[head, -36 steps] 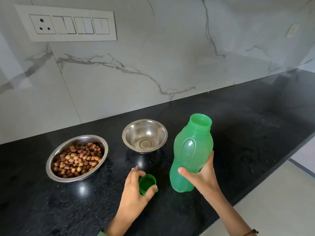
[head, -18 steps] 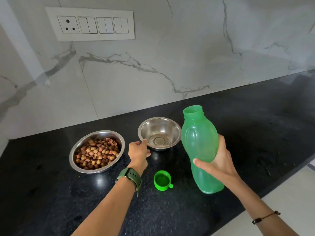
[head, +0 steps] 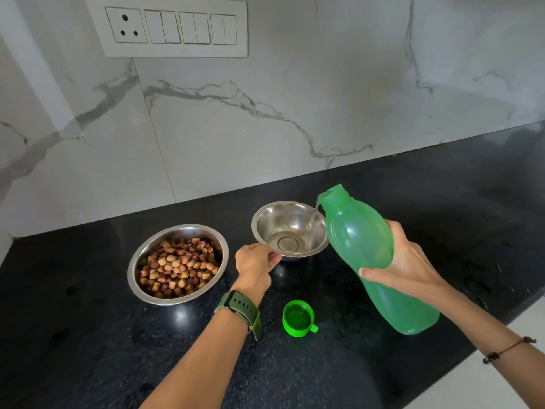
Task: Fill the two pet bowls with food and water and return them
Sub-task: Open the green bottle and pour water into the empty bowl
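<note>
Black counter (head: 88, 335), left hand (head: 255, 268) gripping bowl (head: 290, 228)

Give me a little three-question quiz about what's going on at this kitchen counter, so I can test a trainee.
1. True or false: the green bottle has its cap on.
2. Which bowl is the left hand gripping?
A. the bowl of kibble
B. the small steel bowl
C. neither
3. Fill in: the right hand tilts the bottle so that a thin stream of ____ runs into the small steel bowl.

Key
1. False: the green cap lies upside down on the black counter.
2. B: it pinches the near rim.
3. water
</note>
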`<action>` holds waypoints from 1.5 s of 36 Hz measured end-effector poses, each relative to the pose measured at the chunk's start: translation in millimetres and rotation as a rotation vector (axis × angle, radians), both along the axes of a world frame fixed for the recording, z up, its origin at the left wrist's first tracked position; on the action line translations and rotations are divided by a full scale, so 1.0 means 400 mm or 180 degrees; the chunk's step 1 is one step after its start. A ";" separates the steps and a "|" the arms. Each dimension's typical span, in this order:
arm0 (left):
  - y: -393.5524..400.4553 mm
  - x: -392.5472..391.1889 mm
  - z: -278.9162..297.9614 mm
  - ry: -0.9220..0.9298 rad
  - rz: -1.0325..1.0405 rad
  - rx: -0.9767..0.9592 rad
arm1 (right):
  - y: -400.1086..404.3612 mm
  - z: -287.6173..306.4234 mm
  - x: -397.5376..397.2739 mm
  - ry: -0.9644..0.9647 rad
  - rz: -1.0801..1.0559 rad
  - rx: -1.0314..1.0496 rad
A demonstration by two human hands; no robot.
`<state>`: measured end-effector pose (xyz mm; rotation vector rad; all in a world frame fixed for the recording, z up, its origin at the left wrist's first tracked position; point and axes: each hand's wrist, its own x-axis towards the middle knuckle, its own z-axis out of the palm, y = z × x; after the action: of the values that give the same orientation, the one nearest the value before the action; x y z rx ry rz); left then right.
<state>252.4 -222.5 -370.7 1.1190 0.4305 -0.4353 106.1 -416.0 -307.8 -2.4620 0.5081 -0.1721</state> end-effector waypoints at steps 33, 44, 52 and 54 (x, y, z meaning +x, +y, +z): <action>-0.011 -0.014 -0.020 -0.0064 0.0239 0.0245 | -0.096 0.007 0.066 0.0612 0.0374 -0.0372; -0.014 -0.011 -0.024 -0.0018 0.0270 0.0238 | -0.102 0.013 0.059 0.0665 0.0388 -0.0410; -0.014 -0.008 -0.031 -0.0037 0.0263 0.0246 | -0.101 0.020 0.059 0.0697 0.0441 -0.0452; -0.014 -0.007 -0.033 -0.0037 0.0270 0.0260 | -0.102 0.023 0.059 0.0713 0.0456 -0.0459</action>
<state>249.7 -228.2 -383.8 1.1771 0.4873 -0.3391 129.9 -456.8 -298.7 -2.6637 0.4231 0.1316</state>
